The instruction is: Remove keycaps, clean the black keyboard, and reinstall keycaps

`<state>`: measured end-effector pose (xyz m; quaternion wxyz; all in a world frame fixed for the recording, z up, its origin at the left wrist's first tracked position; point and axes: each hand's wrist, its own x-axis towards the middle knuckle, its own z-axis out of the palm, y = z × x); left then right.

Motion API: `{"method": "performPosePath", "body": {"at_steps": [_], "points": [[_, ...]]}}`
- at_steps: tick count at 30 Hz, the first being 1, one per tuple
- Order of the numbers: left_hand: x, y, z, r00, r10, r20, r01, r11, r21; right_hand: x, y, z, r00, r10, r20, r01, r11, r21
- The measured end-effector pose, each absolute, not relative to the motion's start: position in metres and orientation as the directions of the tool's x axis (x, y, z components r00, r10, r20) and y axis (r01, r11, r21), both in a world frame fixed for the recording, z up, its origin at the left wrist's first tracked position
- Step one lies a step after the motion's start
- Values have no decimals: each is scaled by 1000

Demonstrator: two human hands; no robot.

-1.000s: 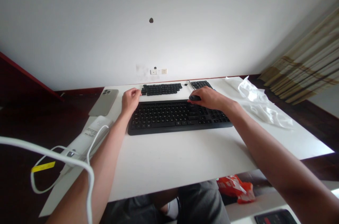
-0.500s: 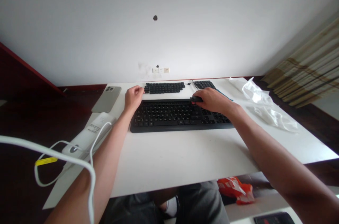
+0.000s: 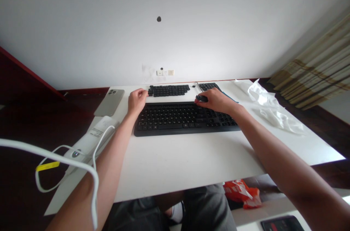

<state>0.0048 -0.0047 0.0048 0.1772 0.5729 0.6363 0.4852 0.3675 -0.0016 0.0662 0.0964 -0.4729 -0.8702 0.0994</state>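
Keycaps of black plastic (image 3: 168, 90) sit in rows on the white desk (image 3: 191, 172), just above the black keyboard (image 3: 186, 120). What's the right hand (image 3: 216, 100) doing?

Pinching a small black piece (image 3: 201, 98) over the keyboard's top edge. The left hand (image 3: 137, 101) is curled beside the keycaps, but I can't tell if it holds anything.

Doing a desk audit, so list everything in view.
Desk: one, white, centre.
Keyboard: one, black, mid-desk.
Keycap clusters: two, black, beyond keyboard.
Small object: one, black, above keyboard.
Smartphone: one, grey, desk's far left.
Box: one, white, left edge.
Cable: one, white, left foreground.
Plastic sheet: one, clear, right.
Bag: one, orange, below desk.
Sockets: three, white, wall.
Curtain: one, striped, right.
Left hand: one, bare, beside keycaps.
Right hand: one, bare, pinching small object.
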Motion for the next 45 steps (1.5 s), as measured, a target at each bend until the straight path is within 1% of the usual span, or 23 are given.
{"method": "performPosePath", "body": {"at_steps": [4,11,19,24,31,37,40,45], "points": [[4,-5,5,-279,903,326,551,-127,825,368,-1,66,-535,841,81,806,537,-249],[5,-5,6,-278,904,324,554,-124,823,369,-2,66,-561,825,68,779,554,-293],[5,-5,6,-274,906,321,554,-124,823,368,-4,70,-573,814,92,768,573,-287],[6,-5,7,-284,907,312,550,-112,828,367,-1,68,-563,823,77,778,559,-287],[6,-5,7,-287,910,300,566,-92,819,368,0,67,-595,801,58,765,587,-264],[5,-4,6,-287,904,318,556,-113,823,367,-1,67,-588,807,61,773,582,-253],[5,-4,6,-283,905,317,553,-116,825,365,-2,69,-559,827,52,799,555,-233],[4,-3,5,-278,912,301,551,-105,828,360,-5,74,-511,860,10,850,507,-142]]}}
